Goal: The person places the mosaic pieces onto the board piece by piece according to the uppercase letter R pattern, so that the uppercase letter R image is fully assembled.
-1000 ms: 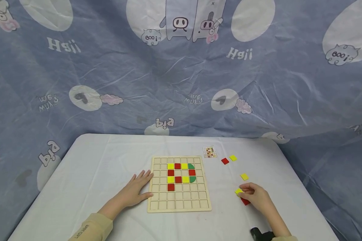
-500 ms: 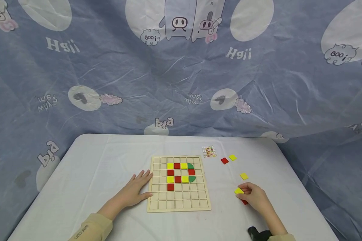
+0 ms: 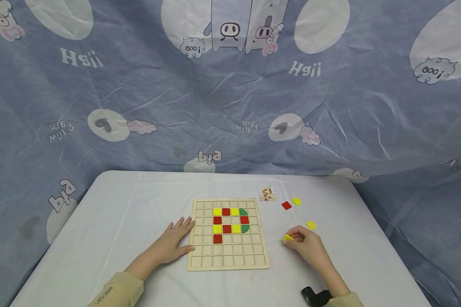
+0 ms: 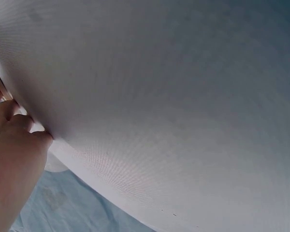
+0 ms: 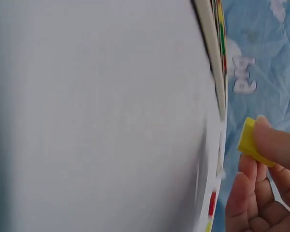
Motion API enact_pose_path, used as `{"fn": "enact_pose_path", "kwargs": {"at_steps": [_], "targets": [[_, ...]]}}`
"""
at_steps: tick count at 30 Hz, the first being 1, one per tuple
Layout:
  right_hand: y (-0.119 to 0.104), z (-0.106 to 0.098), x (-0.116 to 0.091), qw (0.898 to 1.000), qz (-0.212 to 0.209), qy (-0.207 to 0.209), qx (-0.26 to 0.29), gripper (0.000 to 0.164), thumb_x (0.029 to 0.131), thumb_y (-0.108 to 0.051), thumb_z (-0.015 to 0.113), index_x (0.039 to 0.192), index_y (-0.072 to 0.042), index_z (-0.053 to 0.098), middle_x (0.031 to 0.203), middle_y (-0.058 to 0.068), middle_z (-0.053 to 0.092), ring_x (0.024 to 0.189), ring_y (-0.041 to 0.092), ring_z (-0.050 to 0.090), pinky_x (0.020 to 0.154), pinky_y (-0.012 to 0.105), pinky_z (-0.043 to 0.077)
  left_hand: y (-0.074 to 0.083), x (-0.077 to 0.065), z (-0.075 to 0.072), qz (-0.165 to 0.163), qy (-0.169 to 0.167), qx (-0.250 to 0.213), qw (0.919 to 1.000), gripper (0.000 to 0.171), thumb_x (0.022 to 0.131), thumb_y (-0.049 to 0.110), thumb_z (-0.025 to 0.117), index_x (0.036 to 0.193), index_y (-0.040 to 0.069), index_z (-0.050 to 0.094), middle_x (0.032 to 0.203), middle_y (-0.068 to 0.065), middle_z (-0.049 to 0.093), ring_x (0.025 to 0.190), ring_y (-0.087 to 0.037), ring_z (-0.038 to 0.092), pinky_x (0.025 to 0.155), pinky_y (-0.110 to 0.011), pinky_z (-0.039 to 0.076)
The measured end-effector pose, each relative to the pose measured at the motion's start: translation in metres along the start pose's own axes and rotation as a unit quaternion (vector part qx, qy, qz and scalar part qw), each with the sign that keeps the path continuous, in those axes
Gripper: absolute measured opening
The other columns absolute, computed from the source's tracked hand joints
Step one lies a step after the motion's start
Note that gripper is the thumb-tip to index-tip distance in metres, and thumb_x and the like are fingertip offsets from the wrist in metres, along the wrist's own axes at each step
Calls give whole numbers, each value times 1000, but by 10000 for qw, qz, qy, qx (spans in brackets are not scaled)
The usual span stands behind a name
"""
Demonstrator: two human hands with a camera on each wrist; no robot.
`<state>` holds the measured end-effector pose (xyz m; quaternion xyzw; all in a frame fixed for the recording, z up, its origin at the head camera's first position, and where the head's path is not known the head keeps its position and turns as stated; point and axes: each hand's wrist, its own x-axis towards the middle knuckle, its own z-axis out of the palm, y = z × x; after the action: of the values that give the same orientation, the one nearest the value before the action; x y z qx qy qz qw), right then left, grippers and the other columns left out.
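Note:
My right hand [image 3: 309, 249] pinches a yellow square tile [image 3: 287, 237] between thumb and fingers, right of the wooden grid board [image 3: 246, 260]. The right wrist view shows the yellow tile [image 5: 249, 138] tilted under the thumb, held off the table. On the board, red and yellow squares and two green rounded pieces form a ring, with one red square [image 3: 217, 238] below its left side. My left hand [image 3: 169, 245] lies with fingers spread, fingertips and thumb touching the board's left edge. In the left wrist view, the left hand [image 4: 17, 150] shows at the lower left.
A small printed pattern card [image 3: 267, 193] lies beyond the board's top right corner. A red tile [image 3: 286, 205] and a yellow tile [image 3: 297, 201] lie right of it, another yellow tile [image 3: 311, 225] nearer my right hand. A patterned curtain [image 3: 230, 106] hangs behind the white table [image 3: 150, 204].
My right hand has lifted the yellow tile and carried it left, towards the board. The red tile seen under that hand before is out of sight now. My left hand stays put.

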<state>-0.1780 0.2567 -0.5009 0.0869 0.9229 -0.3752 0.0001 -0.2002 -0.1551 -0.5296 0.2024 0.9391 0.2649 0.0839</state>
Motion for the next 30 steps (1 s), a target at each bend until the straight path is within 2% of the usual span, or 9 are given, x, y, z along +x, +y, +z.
{"fn": "enact_pose_path", "kwargs": {"at_steps": [6,10,14,17,24,30], "targets": [[-34,39,-9,9956,-384,-334,782,20,75,-7,84,90,-9,71,80,-1,67,70,10,62,61,18,52,1,0,0,-11,-8,14,10000,80,89,46,69,152,9,37,161,-12,29,151,-36,18,122,-59,12],[-53,60,-13,9898,-764,-647,1013,19,76,-7,83,90,-10,71,80,-2,67,70,10,62,62,17,53,1,1,0,-24,-19,7,10000,80,89,45,69,152,9,37,161,-12,29,152,-36,18,122,-59,12],[-70,75,-14,9819,-1220,-1036,1013,16,79,-9,81,92,-10,71,81,-2,68,71,10,62,63,17,53,1,0,0,-36,-15,-38,10000,79,89,45,70,152,9,38,161,-12,29,152,-36,18,122,-59,11],[-80,85,-15,9766,-1406,-1332,936,14,81,-13,80,91,-11,71,81,-4,68,71,8,62,63,17,53,1,0,0,-42,-10,-34,10000,79,89,45,70,152,9,38,161,-12,29,152,-36,18,122,-59,11],[-96,105,-15,9729,-1500,-1564,808,11,81,-14,81,88,-12,72,77,-6,68,66,6,61,62,16,51,0,1,1,-39,-16,5,10000,80,88,46,70,152,10,38,161,-12,29,152,-36,18,122,-59,11],[-105,110,-14,9705,-1463,-1763,746,8,82,-13,79,87,-13,73,73,-6,66,65,7,59,61,17,50,-1,2,2,-61,-26,26,10000,80,88,47,69,152,11,38,161,-11,29,152,-35,18,122,-58,11]]}}
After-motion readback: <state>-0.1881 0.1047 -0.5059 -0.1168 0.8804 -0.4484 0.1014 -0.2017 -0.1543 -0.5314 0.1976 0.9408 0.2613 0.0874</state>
